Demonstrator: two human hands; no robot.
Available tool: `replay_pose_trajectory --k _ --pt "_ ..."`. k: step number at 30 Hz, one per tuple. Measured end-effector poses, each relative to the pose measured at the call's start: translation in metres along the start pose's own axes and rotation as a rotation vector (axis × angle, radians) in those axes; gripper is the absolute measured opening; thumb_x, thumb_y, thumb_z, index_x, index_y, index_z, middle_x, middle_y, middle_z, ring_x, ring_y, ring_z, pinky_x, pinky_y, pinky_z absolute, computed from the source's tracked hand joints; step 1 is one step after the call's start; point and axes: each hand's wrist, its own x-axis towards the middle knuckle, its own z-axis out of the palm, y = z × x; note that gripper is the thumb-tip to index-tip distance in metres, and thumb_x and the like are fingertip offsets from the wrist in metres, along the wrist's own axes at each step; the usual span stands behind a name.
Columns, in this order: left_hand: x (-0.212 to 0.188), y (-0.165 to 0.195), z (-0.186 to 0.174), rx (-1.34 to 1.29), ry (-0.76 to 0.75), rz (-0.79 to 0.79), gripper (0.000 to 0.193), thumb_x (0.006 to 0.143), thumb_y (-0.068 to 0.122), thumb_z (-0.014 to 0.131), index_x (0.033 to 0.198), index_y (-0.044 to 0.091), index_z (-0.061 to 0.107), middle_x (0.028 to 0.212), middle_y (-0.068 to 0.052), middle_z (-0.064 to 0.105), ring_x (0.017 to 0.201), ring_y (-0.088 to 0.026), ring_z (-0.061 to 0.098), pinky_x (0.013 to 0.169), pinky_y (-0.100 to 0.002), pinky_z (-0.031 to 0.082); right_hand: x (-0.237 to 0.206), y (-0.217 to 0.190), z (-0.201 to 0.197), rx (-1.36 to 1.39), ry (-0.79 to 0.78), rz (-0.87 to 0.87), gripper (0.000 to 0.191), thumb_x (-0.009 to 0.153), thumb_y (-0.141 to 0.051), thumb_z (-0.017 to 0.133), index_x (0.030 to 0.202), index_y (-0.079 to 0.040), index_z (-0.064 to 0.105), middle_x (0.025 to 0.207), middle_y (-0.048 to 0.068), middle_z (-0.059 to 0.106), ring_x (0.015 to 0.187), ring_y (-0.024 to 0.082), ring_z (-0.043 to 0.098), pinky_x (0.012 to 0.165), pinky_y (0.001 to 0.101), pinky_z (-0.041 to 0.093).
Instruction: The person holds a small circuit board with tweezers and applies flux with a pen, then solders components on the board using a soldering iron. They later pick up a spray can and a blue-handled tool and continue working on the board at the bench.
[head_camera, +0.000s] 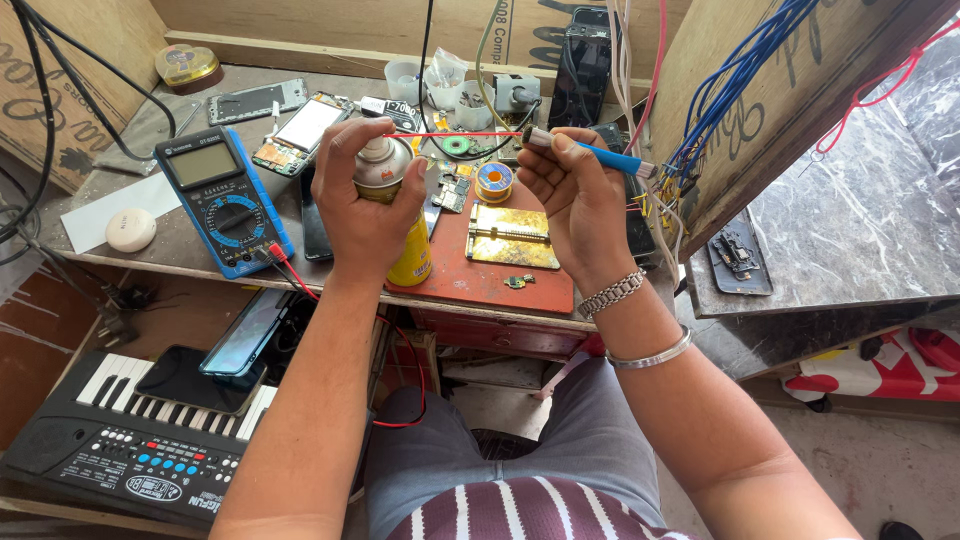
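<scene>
Keyboard (130, 440): black toy keyboard at lower left, a dark phone (185, 378) lying on its keys.
Multimeter (224, 198): blue-cased, flat on the table (150, 245), left of the hands.
Left hand (365, 200): fingers clenched round a yellow spray can (395, 205), held upright over the table edge; its thin red straw (455, 134) runs right.
Red mat (480, 275): between the hands, carrying a brass holder plate (512, 235).
Right hand (570, 195): fingers grasping a blue-handled brush (590, 152), its head meeting the straw's tip.
</scene>
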Motion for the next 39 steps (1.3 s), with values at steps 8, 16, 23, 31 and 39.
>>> replay_pose_trajectory --k 8,16,23,31,39 --pt "0.0011 0.0001 0.0004 -0.008 -0.003 0.008 0.04 0.093 0.009 0.083 0.125 0.009 0.059 0.117 -0.01 0.062 0.104 -0.024 0.066 0.094 -0.035 0.054 -0.0008 -0.0009 -0.0008 -0.01 0.007 0.002 0.019 0.099 -0.014 0.067 0.114 -0.004 0.06 0.109 0.015 0.071 0.102 0.025 0.071 0.093 0.0391 0.059" --pt "0.0003 -0.001 0.0004 -0.007 -0.003 0.013 0.039 0.093 0.009 0.083 0.124 0.009 0.059 0.116 -0.01 0.062 0.104 -0.024 0.065 0.094 -0.035 0.054 -0.0012 -0.0013 -0.0032 -0.01 0.01 0.002 0.019 0.099 -0.014 0.067 0.115 -0.004 0.061 0.108 0.016 0.071 0.102 0.025 0.071 0.092 0.0386 0.059" --pt "-0.0003 -0.0015 0.0003 -0.009 -0.002 0.004 0.039 0.093 0.009 0.083 0.124 0.009 0.059 0.116 -0.01 0.062 0.104 -0.023 0.065 0.094 -0.035 0.055 -0.0014 -0.0001 -0.0029 -0.008 0.005 0.008 0.019 0.099 -0.014 0.067 0.114 -0.005 0.06 0.109 0.015 0.071 0.102 0.025 0.071 0.092 0.0385 0.06" --pt "-0.0002 -0.002 0.0003 -0.007 -0.003 0.004 0.039 0.093 0.008 0.083 0.124 0.009 0.059 0.117 -0.01 0.062 0.104 -0.023 0.066 0.094 -0.034 0.055 -0.0022 0.0001 -0.0031 -0.013 0.006 0.013 0.018 0.1 -0.014 0.067 0.114 -0.005 0.06 0.108 0.015 0.071 0.101 0.025 0.071 0.093 0.0383 0.06" --pt "-0.0006 -0.0029 0.0011 -0.009 -0.004 0.004 0.039 0.093 0.009 0.084 0.123 0.01 0.06 0.116 -0.009 0.062 0.104 -0.023 0.066 0.094 -0.034 0.055 -0.0012 0.0004 -0.005 -0.012 0.011 0.014 0.018 0.099 -0.014 0.067 0.114 -0.005 0.061 0.107 0.015 0.071 0.1 0.024 0.072 0.092 0.038 0.06"
